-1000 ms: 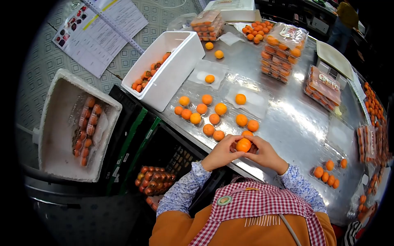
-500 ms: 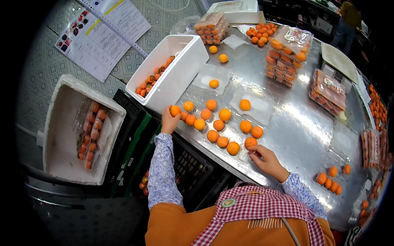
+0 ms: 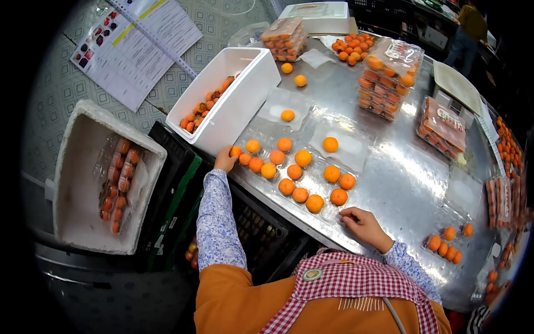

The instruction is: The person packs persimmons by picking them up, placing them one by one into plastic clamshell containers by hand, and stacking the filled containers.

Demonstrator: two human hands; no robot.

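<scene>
My left hand (image 3: 224,161) has its fingers round an orange fruit (image 3: 236,151) at the left end of a clear plastic tray, beside the white foam box (image 3: 241,99). My right hand (image 3: 362,225), fingers curled, rests near the table's front edge, just below an orange fruit (image 3: 339,196). Whether it pinches the clear tray's edge is too small to tell. Several orange fruits sit in the clear trays between my hands. Behind them, one fruit (image 3: 330,145) lies in another clear tray and one (image 3: 287,115) in a tray farther left.
Stacked full packs (image 3: 390,77) stand at the back of the metal table (image 3: 400,167). A scale (image 3: 457,83) and a flat pack (image 3: 443,126) are at the right. A foam box (image 3: 72,183) and black crates are at the left. A person (image 3: 469,33) stands far back.
My left hand went from the front centre to the tray's left end, with an orange fruit in its fingers. The fruit once between both hands is in the tray. My right hand has moved slightly right.
</scene>
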